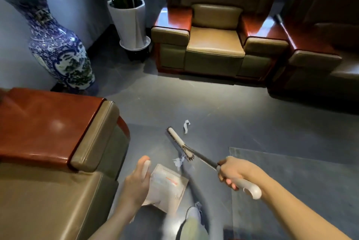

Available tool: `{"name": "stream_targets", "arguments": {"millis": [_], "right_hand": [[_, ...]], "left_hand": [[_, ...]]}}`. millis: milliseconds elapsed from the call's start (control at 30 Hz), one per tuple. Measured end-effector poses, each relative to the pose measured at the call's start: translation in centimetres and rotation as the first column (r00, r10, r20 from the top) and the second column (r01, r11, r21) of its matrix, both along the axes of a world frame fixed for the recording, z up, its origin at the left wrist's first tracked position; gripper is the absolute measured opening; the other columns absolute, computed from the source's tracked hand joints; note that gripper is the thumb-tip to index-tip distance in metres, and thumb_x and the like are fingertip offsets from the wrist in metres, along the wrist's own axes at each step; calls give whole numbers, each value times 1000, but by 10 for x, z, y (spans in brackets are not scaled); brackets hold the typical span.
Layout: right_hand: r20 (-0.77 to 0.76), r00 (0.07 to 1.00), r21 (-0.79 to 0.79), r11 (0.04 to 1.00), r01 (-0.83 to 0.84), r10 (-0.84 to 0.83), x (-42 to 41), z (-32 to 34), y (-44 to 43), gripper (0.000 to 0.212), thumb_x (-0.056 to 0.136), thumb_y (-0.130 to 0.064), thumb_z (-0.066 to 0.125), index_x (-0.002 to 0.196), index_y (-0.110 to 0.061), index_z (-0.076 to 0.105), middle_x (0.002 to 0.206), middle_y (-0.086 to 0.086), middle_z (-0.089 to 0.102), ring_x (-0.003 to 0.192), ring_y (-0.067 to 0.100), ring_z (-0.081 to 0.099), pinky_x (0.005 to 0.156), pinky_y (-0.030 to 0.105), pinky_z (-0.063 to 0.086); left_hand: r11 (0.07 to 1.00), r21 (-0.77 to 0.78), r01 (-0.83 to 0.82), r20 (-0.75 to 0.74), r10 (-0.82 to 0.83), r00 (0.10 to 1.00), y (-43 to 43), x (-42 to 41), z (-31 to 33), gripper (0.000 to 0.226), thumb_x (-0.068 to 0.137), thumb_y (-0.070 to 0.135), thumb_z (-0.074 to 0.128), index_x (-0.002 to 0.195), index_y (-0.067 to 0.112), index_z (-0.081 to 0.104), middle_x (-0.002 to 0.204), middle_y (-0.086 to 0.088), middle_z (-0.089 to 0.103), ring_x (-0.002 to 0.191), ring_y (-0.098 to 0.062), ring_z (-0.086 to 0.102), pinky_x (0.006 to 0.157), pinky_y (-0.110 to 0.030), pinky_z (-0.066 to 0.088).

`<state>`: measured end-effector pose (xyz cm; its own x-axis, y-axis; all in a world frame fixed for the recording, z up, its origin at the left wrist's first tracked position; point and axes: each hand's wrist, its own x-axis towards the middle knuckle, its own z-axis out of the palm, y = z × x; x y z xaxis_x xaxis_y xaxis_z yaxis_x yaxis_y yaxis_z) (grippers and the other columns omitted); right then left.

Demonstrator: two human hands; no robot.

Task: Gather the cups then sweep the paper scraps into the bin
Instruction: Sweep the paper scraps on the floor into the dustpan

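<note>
The right hand (236,171) is closed in a full fist round the white grip of the broom (204,160). The dark shaft runs far and left from the fist down to the brush head (179,143), which rests on the grey floor (233,115).

The left hand (137,183) holds the upright white handle of the translucent dustpan (167,185), thumb lying along it. The pan sits on the floor just near and left of the brush head.

A crumpled scrap (178,162) lies against the near end of the brush head, between it and the pan's far edge. A second scrap (186,126) lies just right of the brush's far end, apart from it. A third scrap (198,204) lies beside a blurred shoe (192,212).

A sofa arm (58,123) stands at the left, an armchair (215,41) far and a patterned vase (56,45) far left.
</note>
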<state>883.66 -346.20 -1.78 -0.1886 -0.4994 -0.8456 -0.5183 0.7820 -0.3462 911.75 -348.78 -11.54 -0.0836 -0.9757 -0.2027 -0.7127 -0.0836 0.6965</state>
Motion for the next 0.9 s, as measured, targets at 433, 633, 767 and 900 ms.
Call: {"name": "stream_targets", "arguments": {"millis": [433,633,767,900], "right_hand": [[-317,871,93,926,-365,375,-72,-52,-222,13,83,-1,52,72,-6,55,77,8,64,77,24,61,47,24,39],[-227,873,180,900,-398,431,-92,-73,-245,24,85,3,47,62,-7,50,61,5,50,69,22,56,53,25,42],[-157,834,243,839,-486,529,-75,-76,-208,21,88,-4,52,68,-13,51,63,0,49,62,17,55,44,18,40],[-114,740,298,734,-611,663,-50,-65,-165,14,85,-3,53,78,-5,65,67,3,62,75,17,59,60,24,48]], "left_hand": [[991,83,-104,1,105,994,-96,-59,4,44,87,36,58,98,73,35,101,41,49,97,-12,63,78,-24,40],[987,96,-132,-13,134,991,-106,-61,-6,57,88,30,61,98,76,30,91,22,62,85,-3,62,72,-11,40],[992,99,-78,0,79,997,-112,-64,-1,49,89,29,60,96,71,35,94,21,59,87,-10,62,70,-16,41],[994,106,28,15,-30,999,-114,-67,4,32,95,31,50,123,43,40,119,13,56,107,-23,60,89,-33,43]]}}
